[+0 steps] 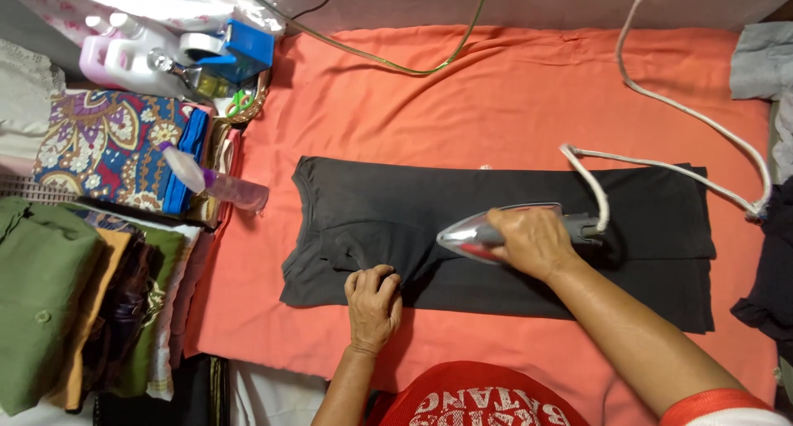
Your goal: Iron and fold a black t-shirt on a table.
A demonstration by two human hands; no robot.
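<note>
A dark grey shirt (462, 195) lies folded lengthwise on an orange cloth (496, 87), its neck end to the left. My right hand (533, 242) grips the handle of a silver clothes iron (467, 234) that rests on the shirt with its tip pointing left. A white cord (661, 104) runs from the iron's back up to the top edge. My left hand (373, 304) presses flat on the shirt's near edge, fingers on the fabric just left of the iron's tip.
A clear spray bottle (216, 181) lies at the cloth's left edge. Folded clothes, green (41, 286) and patterned (107, 145), are stacked to the left. A pink-capped jug (124, 54) and a blue tape dispenser (235, 50) stand at top left. Dark garments (772, 277) sit at the right.
</note>
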